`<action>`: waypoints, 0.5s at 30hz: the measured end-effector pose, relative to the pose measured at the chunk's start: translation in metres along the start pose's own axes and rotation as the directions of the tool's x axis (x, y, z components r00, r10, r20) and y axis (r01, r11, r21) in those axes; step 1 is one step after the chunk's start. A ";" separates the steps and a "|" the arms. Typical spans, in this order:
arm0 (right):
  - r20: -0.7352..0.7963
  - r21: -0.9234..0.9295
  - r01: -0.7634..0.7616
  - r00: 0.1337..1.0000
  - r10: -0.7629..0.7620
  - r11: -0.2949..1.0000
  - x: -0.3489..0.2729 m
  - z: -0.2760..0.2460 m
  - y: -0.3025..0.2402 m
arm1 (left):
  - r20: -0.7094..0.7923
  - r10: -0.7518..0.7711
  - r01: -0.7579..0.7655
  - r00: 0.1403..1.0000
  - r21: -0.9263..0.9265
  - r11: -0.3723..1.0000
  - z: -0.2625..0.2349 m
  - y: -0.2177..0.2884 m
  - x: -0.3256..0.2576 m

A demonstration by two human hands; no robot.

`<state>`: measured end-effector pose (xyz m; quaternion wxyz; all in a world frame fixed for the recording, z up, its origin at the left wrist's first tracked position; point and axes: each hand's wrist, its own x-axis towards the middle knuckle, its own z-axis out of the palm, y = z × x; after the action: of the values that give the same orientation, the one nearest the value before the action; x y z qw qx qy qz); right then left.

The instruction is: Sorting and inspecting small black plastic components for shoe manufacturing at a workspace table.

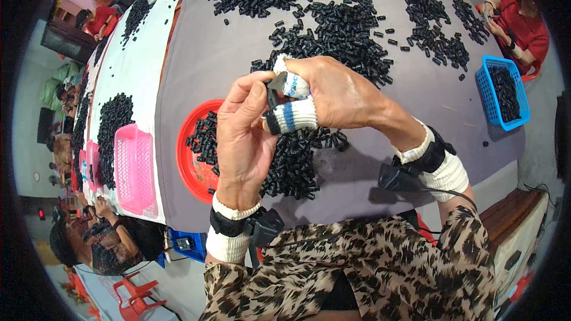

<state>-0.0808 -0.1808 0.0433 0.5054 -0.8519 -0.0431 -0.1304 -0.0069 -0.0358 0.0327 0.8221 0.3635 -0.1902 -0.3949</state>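
Both hands meet above the near middle of the table. My left hand (241, 134) is closed, thumb and fingers pinching a small black cylindrical piece (272, 97). My right hand (348, 92) is curled against the same piece; white knit covers (297, 116) wrap its thumb and a finger, one with blue and black bands. A flat greyish sliver (278, 81) shows at its fingertips, too small to name surely. Beneath the hands lies a heap of black pieces (291, 169). To the left, partly behind my left hand, a red round tray (185, 169) holds more of them.
Large piles of black pieces (333, 35) spread over the grey tabletop (196, 53). A blue basket (505, 123) with black pieces stands at the right edge, near a person in red (523, 30). A pink basket (135, 169) sits on the white table at left, where other people work.
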 end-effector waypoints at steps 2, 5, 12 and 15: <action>-0.042 0.008 -0.043 0.998 0.043 0.999 -0.001 0.001 0.000 | 0.027 -0.015 0.016 1.000 -0.008 1.000 -0.006 -0.003 0.001; -0.041 0.011 -0.036 0.999 0.037 0.999 -0.002 0.002 -0.001 | 0.043 -0.036 0.038 0.998 -0.053 0.998 -0.007 -0.005 -0.001; -0.032 0.013 -0.030 0.999 0.030 0.999 -0.003 0.000 -0.001 | 0.013 -0.028 0.028 1.000 -0.048 0.998 -0.004 -0.006 -0.004; 0.017 0.004 -0.040 0.999 0.040 0.999 -0.004 0.001 0.004 | 0.034 -0.041 0.043 0.999 -0.058 0.997 -0.004 -0.005 -0.004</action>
<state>-0.0839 -0.1818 0.0386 0.5093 -0.8526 -0.0308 -0.1130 -0.0099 -0.0331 0.0263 0.8207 0.3364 -0.1842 -0.4235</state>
